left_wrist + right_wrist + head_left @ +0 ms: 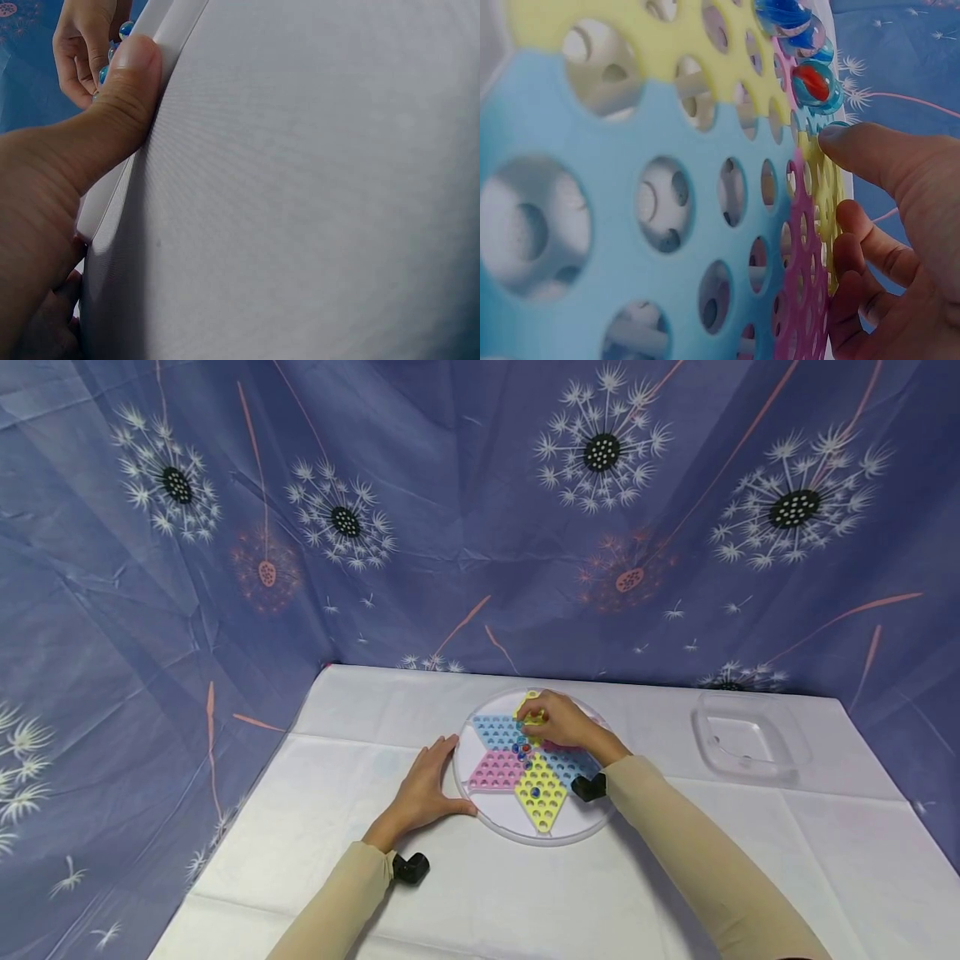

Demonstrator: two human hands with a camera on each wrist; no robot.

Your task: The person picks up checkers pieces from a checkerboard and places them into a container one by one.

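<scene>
A round white Chinese checkers board [481,745] with blue, pink and yellow perforated sections lies on the table. My left hand [426,789] rests against its left rim, thumb and fingers spread; in the left wrist view the thumb [131,90] lies along the edge. Over the far yellow section, my right hand [564,720] pinches a small teal marble [519,725] between thumb and index finger. The thumb partly hides this marble [838,125] in the right wrist view. Several glass marbles sit near the board's centre, including a red-and-teal one [816,87]. One blue marble [536,792] sits in the near yellow section.
A clear plastic container [705,743] stands at the table's right rear. White cloth [450,893] covers the table. A blue dandelion-print curtain [465,527] hangs behind it and along the left side. Black wrist cameras [411,868] are worn at both sleeves.
</scene>
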